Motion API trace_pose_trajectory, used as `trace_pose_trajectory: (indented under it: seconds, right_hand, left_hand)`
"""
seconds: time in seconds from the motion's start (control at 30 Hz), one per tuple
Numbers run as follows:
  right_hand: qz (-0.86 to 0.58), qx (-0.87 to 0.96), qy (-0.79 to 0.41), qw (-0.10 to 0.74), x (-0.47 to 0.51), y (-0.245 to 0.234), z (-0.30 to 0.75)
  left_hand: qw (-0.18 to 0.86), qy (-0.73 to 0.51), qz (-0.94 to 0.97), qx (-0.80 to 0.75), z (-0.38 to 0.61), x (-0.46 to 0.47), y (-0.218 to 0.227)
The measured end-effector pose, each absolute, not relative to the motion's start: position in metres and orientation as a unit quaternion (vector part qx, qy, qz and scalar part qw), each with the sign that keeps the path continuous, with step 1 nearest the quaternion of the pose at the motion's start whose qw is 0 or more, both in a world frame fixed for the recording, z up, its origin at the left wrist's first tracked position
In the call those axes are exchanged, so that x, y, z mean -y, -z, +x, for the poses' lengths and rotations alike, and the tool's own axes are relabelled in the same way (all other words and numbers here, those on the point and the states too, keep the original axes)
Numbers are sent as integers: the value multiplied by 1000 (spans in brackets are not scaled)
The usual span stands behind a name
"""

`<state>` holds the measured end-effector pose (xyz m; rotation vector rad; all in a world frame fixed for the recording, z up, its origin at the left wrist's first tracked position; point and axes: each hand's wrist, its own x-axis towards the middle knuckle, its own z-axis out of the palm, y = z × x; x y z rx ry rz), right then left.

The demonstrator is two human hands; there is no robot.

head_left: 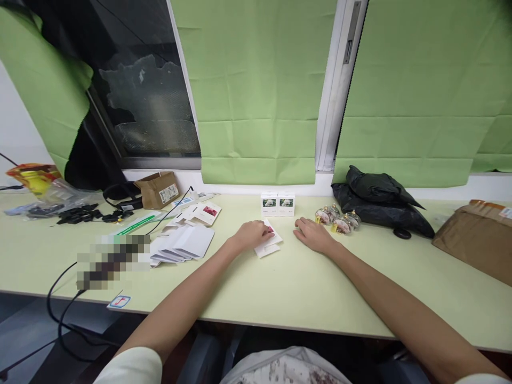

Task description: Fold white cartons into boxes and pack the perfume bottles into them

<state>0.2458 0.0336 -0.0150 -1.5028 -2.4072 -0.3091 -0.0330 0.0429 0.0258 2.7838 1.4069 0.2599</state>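
My left hand [253, 235] rests palm down on a flat white carton blank [270, 245] lying on the pale green table [296, 288], fingers curled over its left part. My right hand [312, 234] lies on the table just right of the blank, fingers loosely bent, with nothing visible in it. Two small white boxes with a flower picture [278, 204] stand side by side just behind my hands. Several small glass bottles with gold caps [338, 220] sit in a cluster to the right of my right hand.
A stack of flat white carton blanks [184, 244] lies at the left. Behind it are a small brown cardboard box [158, 189], black cables and clips [82, 213]. A black plastic bag [380, 202] and a brown parcel [476, 237] sit at the right. Green blinds hang behind.
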Motion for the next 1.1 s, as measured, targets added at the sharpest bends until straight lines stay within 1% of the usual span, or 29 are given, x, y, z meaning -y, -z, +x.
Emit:
trace_pose_trajectory:
  seconds: [0.13,0.3,0.47,0.67,0.87,1.0,1.1]
  right_hand:
    - [-496,847,78,174,-33,16,247]
    - [-470,852,3,230,-36,18,248]
    - [-489,830,-57,263,-42,21,251]
    - [-520,802,-103,275,-47,24,253]
    - [-516,785,-149,310,-46,25,255]
    - [-508,781,-168,323,-44,25,255]
    - [-510,781,-170,318,-44,26,254]
  left_hand:
    - [86,-124,917,-370,-24,-33,-23]
    - [103,-177,928,-311,-15,-27,-15]
    - [166,-227,905,-319,-17,-34,-5]
    - [251,-294,860,-334,-18,-49,9]
    - [381,-366,768,-362,-11,-62,26]
    - [478,-373,713,-353,-10,-66,26]
    - [528,-377,685,-332,-10,-65,23]
